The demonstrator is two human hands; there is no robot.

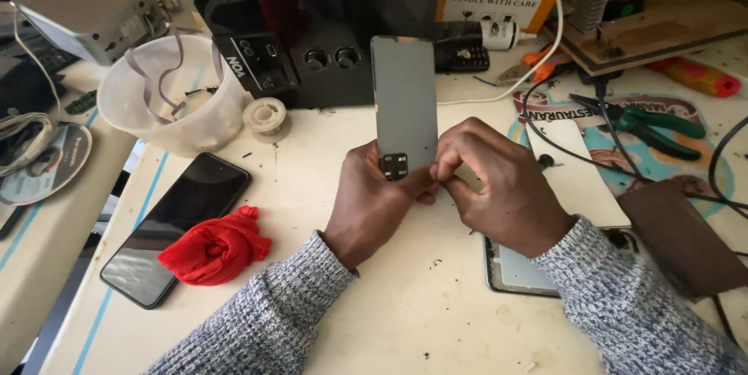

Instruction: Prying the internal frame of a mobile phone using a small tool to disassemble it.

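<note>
A grey phone back cover (404, 98) with a square camera cut-out at its lower end stands upright above the table. My left hand (372, 200) grips its lower edge from the left. My right hand (499, 184) pinches the lower right corner with fingertips pressed against it. Both forearms wear grey knitted sleeves. A black phone (179, 223) lies face up at the left, with a crumpled red cloth (216, 246) against its right side.
A black box-like appliance (319, 24) stands behind the cover. A white plastic tub (175, 98) and solder spool (266, 116) sit at left. Green pliers (650, 124), cables, a white panel (573, 176) and a brown pouch (682, 239) crowd the right.
</note>
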